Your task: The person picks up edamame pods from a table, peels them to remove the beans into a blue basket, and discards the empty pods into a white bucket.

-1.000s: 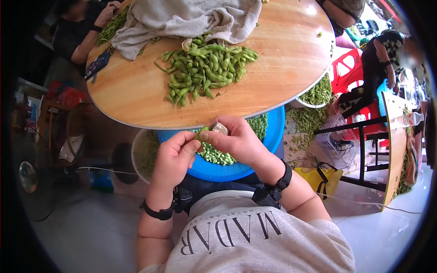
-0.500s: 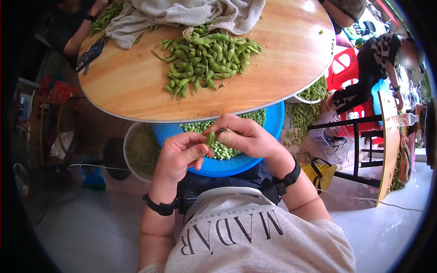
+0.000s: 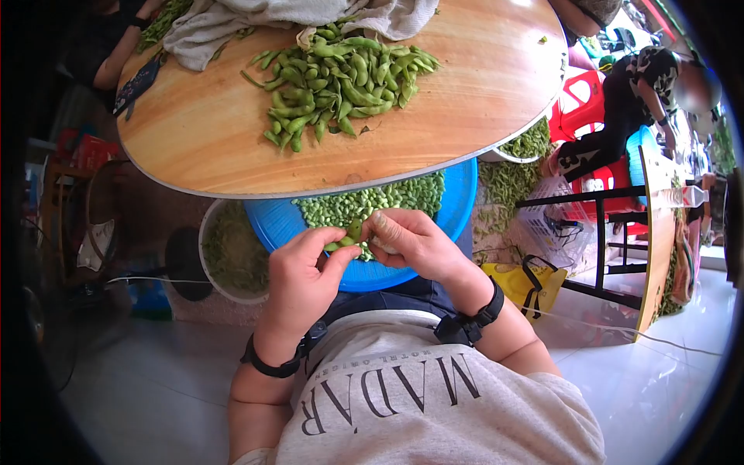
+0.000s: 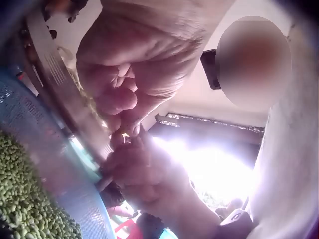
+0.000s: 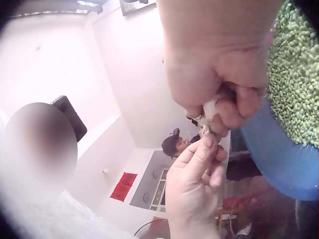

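Observation:
Over a blue basket [image 3: 467, 194] of shelled green beans [image 3: 329, 208], both hands meet at a green soybean pod [image 3: 354, 230]. My left hand [image 3: 298, 267] pinches the pod between thumb and fingers. My right hand [image 3: 418, 242] has its fingers curled and its thumb at the pod's other side, their fingertips close together. Something pale and whitish [image 5: 210, 109] shows at the right thumb in the right wrist view. In the left wrist view the fingers mostly hide the pod. A heap of unshelled pods [image 3: 333, 81] lies on the wooden table [image 3: 201, 147] ahead.
A crumpled cloth [image 3: 205, 35] lies behind the heap. The table's edge overhangs the basket. At left a pale bucket [image 3: 208, 256] stands on the floor; at right are a bucket of pods [image 3: 535, 143], a yellow bag [image 3: 504, 283] and a black-framed table [image 3: 601, 240]. Other people sit around.
The pod between my hands has turned, and my right fingertips have shifted against it. The head view has drifted, so the table and heap appear higher and farther left.

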### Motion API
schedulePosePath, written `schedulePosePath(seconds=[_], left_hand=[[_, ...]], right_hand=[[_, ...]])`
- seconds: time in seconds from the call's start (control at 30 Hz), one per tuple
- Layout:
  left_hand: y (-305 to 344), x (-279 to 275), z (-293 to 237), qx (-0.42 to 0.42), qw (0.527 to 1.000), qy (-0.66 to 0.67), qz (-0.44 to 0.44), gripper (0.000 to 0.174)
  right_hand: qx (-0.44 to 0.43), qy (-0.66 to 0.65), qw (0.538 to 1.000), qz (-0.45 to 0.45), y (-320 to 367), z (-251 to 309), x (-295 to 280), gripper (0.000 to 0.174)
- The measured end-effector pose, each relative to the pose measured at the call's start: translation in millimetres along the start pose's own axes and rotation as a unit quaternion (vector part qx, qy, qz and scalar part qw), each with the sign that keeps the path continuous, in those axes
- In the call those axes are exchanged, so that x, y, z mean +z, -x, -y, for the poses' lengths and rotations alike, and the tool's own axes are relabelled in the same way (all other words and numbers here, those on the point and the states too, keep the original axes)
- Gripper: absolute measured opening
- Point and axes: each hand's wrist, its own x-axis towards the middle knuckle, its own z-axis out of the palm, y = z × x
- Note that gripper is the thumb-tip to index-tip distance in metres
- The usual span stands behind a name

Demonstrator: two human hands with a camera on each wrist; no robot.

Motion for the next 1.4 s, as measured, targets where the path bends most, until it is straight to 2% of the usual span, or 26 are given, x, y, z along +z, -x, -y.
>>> schedulePosePath(seconds=[0.27, 0.43, 0.53, 0.63, 0.73, 0.87, 1.03, 1.13, 1.17, 1.2, 1.23, 1.27, 1.37, 1.4], left_hand=[[0.8, 5.5, -7.6, 0.081, 0.992, -0.099, 0.0, 0.017], [1.6, 11.1, -6.0, 0.122, 0.987, -0.106, -0.017, 0.016], [4.9, 18.5, -1.6, 0.124, 0.988, -0.074, -0.06, 0.013], [15.0, 28.7, 2.6, -0.027, 0.996, 0.038, -0.078, 0.015], [17.8, 38.5, 9.5, -0.073, 0.977, 0.177, -0.091, 0.012], [17.4, 44.4, 9.5, -0.128, 0.947, 0.279, -0.096, 0.012], [14.2, 44.7, 15.8, -0.181, 0.898, 0.391, -0.087, 0.012], [11.7, 34.6, 20.8, -0.24, 0.902, 0.358, -0.024, 0.012], [8.1, 29.2, 21.9, -0.121, 0.968, 0.219, -0.022, 0.012], [4.9, 22.6, 21.6, 0.002, 0.997, 0.072, -0.019, 0.012], [4.5, 17.1, 18.3, 0.122, 0.989, -0.078, -0.014, 0.013], [6.4, 12.6, 6.8, 0.067, 0.988, -0.138, 0.032, 0.016], [0.2, 13.9, 5.6, 0.073, 0.993, -0.089, 0.026, 0.019], [0.9, 22.4, 15.5, 0.093, 0.994, -0.048, -0.015, 0.015]], right_hand=[[0.006, 0.013, 1.0, 0.01, 0.7, 6.1, 3.7, 0.034], [-0.036, 0.073, 0.996, -0.022, -1.7, 0.3, 3.4, 0.028], [-0.074, 0.072, 0.993, -0.051, 0.0, -2.3, 6.9, 0.027], [-0.105, 0.035, 0.992, -0.065, -0.3, -8.9, 9.0, 0.026], [-0.119, 0.024, 0.99, -0.068, -0.8, -13.0, 8.6, 0.026], [-0.121, 0.048, 0.988, -0.083, -2.9, -15.1, 7.9, 0.026], [-0.12, -0.002, 0.989, -0.088, -7.7, -23.8, 7.5, 0.029], [-0.081, 0.005, 0.993, -0.087, -5.4, -25.9, 5.3, 0.03], [-0.065, 0.017, 0.994, -0.087, -4.5, -24.8, 3.7, 0.03], [-0.065, 0.053, 0.992, -0.09, -3.8, -23.9, 3.0, 0.03], [-0.065, 0.087, 0.99, -0.091, -3.2, -23.7, 3.7, 0.03], [-0.066, 0.121, 0.986, -0.091, -3.1, -22.6, 5.2, 0.03], [-0.108, 0.155, 0.975, -0.113, 0.9, -13.0, 10.7, 0.028], [-0.133, 0.157, 0.971, -0.121, 0.1, -15.9, 9.9, 0.027]])
